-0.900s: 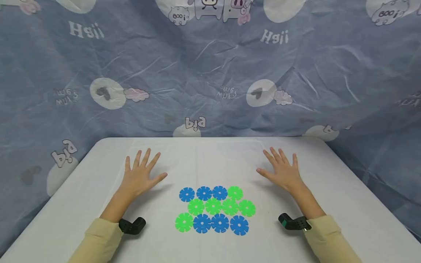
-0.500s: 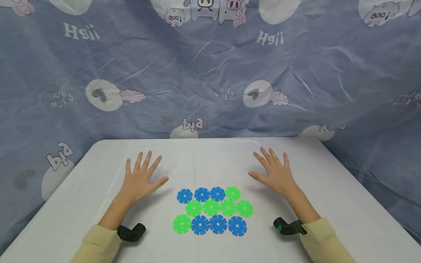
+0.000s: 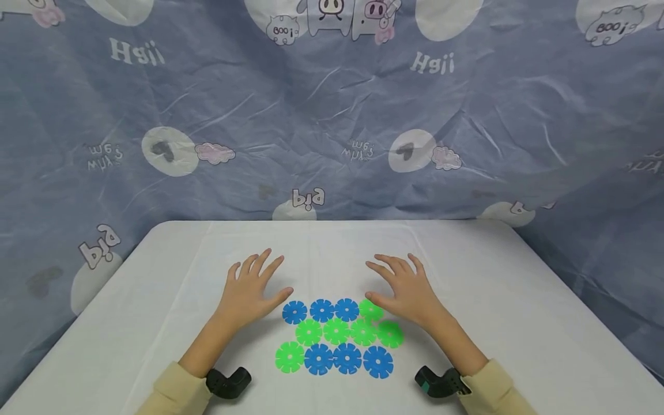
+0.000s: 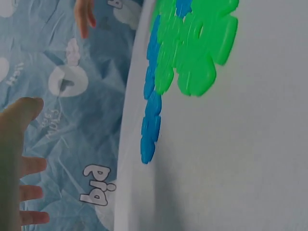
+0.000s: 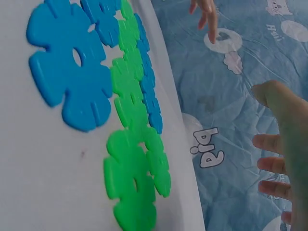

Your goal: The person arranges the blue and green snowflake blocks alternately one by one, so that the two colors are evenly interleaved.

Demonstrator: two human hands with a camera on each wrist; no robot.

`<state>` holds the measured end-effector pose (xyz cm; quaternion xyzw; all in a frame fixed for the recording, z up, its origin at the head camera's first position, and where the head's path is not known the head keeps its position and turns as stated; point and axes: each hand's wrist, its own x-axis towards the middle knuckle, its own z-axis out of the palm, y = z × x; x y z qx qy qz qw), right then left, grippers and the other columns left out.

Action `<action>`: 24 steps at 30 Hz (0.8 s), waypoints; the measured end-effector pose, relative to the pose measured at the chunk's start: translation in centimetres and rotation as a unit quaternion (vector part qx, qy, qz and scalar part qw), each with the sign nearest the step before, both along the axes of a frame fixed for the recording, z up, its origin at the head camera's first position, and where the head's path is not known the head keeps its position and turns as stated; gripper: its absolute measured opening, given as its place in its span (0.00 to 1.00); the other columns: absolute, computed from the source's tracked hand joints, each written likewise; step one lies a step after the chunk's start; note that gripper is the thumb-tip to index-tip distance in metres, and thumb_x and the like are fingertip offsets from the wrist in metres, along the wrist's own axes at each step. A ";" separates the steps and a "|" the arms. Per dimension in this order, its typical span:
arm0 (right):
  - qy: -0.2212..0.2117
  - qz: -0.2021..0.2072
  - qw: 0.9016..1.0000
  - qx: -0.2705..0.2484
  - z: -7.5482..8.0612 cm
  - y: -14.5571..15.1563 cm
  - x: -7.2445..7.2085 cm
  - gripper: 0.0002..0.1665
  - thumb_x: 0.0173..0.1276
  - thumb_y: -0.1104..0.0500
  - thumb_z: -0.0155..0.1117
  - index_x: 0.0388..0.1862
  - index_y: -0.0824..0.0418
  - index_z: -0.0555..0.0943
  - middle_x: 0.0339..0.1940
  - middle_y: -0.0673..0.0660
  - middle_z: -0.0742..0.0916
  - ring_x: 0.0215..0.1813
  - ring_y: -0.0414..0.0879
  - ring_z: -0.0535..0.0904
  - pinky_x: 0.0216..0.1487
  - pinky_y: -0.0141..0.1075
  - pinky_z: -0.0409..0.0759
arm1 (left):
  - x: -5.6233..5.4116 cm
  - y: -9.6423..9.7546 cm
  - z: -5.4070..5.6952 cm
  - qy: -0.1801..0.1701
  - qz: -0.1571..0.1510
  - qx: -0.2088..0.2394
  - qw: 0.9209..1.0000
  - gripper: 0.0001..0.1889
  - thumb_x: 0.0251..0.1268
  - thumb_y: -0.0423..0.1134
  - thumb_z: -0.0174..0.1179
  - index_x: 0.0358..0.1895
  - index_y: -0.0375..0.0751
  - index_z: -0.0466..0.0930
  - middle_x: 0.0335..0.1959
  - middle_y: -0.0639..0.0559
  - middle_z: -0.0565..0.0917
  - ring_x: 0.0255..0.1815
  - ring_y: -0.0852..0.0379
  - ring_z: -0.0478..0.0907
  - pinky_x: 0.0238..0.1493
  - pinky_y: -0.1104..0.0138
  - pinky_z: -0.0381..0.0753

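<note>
Flat flower-shaped plastic discs lie in three rows on the white table. The back row has three blue discs [image 3: 322, 310] and a green disc [image 3: 371, 312] at its right end. Several green discs [image 3: 336, 331] form the middle row. In front, one green disc [image 3: 289, 357] sits left of three blue ones [image 3: 347, 358]. My left hand [image 3: 246, 297] hovers behind and left of the rows, fingers spread and slightly bent, holding nothing. My right hand [image 3: 410, 294] hovers at the back right, fingers loosely bent; its thumb tip comes near the back green disc in the head view.
A white cloth covers the table [image 3: 155, 323]. Behind it hangs a blue-grey printed curtain [image 3: 290, 115]. Each wrist wears a black camera, one on the left [image 3: 228, 383] and one on the right [image 3: 440, 383], both low beside the front row.
Both hands have moved inward toward the discs, and their fingers, straight and spread before, are now more bent. The discs keep their arrangement.
</note>
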<state>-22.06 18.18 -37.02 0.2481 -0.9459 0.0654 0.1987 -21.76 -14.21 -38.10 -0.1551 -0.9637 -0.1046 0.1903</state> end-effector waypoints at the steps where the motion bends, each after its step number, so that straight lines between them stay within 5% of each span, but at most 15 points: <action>1: -0.008 0.001 1.000 -0.006 -0.2 -0.3 0.1 0.35 0.56 0.36 0.56 0.62 0.46 0.69 0.63 0.53 0.73 0.62 0.53 0.69 0.63 0.58 0.52 | 0.1 0.3 0.0 0.003 0.001 0.006 1.000 0.35 0.53 0.65 0.51 0.64 0.55 0.64 0.66 0.47 0.64 0.64 0.45 0.61 0.58 0.44 0.58; 8: -0.066 -0.005 0.997 -0.034 -1.7 -1.4 0.5 0.30 0.57 0.39 0.58 0.59 0.47 0.73 0.58 0.53 0.75 0.59 0.53 0.71 0.58 0.55 0.61 | 0.2 2.4 -0.3 -0.009 0.017 0.062 0.998 0.27 0.57 0.60 0.53 0.57 0.51 0.72 0.58 0.47 0.73 0.57 0.48 0.70 0.50 0.50 0.68; 18: -0.101 -0.007 0.991 -0.091 -4.7 -0.6 0.7 0.22 0.54 0.45 0.61 0.50 0.48 0.78 0.46 0.50 0.78 0.47 0.47 0.74 0.42 0.41 0.67 | -0.2 2.6 -3.0 -0.011 -0.001 0.140 0.990 0.15 0.57 0.52 0.56 0.44 0.50 0.80 0.42 0.54 0.80 0.42 0.54 0.79 0.37 0.60 0.75; 24: -0.120 0.008 0.986 -0.117 -5.5 0.2 0.4 0.20 0.55 0.49 0.62 0.49 0.47 0.77 0.43 0.47 0.77 0.42 0.44 0.75 0.42 0.42 0.69 | -0.7 2.0 -4.5 -0.091 -0.024 0.179 0.979 0.13 0.57 0.50 0.57 0.44 0.52 0.79 0.40 0.57 0.78 0.40 0.59 0.76 0.39 0.63 0.73</action>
